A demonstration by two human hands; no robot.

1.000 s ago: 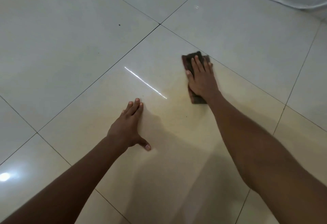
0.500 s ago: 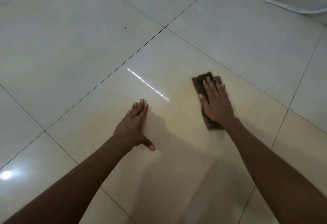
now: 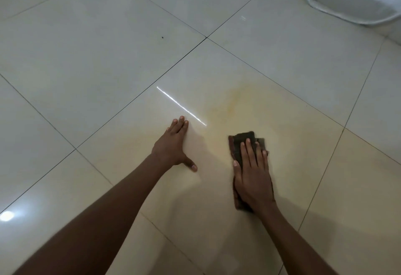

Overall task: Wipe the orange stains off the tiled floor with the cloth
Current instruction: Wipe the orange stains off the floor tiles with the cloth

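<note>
Dark brown cloth (image 3: 244, 139), faint orange stain (image 3: 233, 98), glossy cream floor tiles (image 3: 97, 57).

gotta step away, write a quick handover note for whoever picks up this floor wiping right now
Left hand: flat on the tile, fingers straight, holding nothing, bracing.
Right hand: pressed flat on the dark cloth, fingers straight, cloth on the floor.
Done: can't tell how much is cleaned.
Left: a yellow-orange stain shows on the tile ahead of the cloth, with a faint tint spreading toward the left hand. Push the cloth forward over that patch next.
</note>
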